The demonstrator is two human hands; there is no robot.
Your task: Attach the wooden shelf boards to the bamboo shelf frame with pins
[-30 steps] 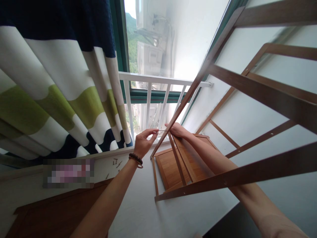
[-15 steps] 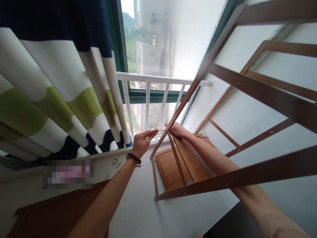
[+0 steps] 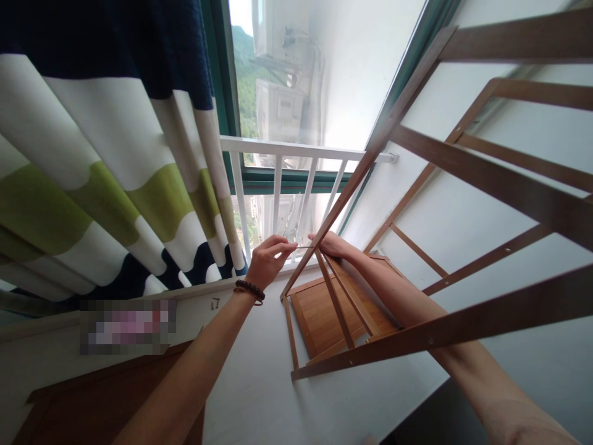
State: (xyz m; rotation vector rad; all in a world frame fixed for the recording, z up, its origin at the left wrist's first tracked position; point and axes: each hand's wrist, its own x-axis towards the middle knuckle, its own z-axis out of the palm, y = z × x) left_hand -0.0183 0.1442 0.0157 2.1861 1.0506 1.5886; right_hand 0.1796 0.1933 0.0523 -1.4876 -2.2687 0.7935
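Note:
A wooden rack frame (image 3: 467,179) of brown slats lies tilted across the right of the view, its far end near the window. My left hand (image 3: 267,261), with a bead bracelet on the wrist, pinches a thin metal tool (image 3: 303,246) that points at the frame's far leg. My right hand (image 3: 331,243) reaches through the slats and grips that far leg where the tool meets it. A flat wooden shelf panel (image 3: 324,312) sits at the frame's lower end.
A striped blue, white and green curtain (image 3: 102,148) hangs at the left. A white railing (image 3: 296,151) crosses the window behind my hands. Small screws (image 3: 215,303) lie on the white surface. A dark wooden board (image 3: 102,395) lies at the lower left.
My left hand has turned slightly, its fingers curling higher over the thin tool. The frame has shifted a little in view. My right hand stays on the far leg.

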